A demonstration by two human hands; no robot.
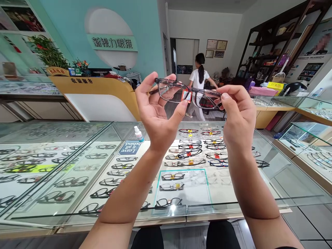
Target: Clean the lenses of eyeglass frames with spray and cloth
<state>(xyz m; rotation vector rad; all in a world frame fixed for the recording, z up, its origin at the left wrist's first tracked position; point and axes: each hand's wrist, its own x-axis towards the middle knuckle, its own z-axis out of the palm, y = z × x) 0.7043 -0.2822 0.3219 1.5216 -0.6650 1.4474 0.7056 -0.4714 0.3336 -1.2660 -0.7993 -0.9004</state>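
Both my hands hold a pair of dark-rimmed eyeglasses up above the glass display case. My left hand grips the side by the left lens, its thumb near the orange-edged tag at the bridge and its fingers behind the frame. With thumb and forefinger, my right hand pinches the other end by the hinge. Several rows of tagged eyeglasses lie in the case below. A small white bottle stands on the glass to the left.
The glass display case spans the space before me. A person in white walks beyond it. A yellow-edged counter with plants stands at the back left. More glass cases and dark shelves are at the right.
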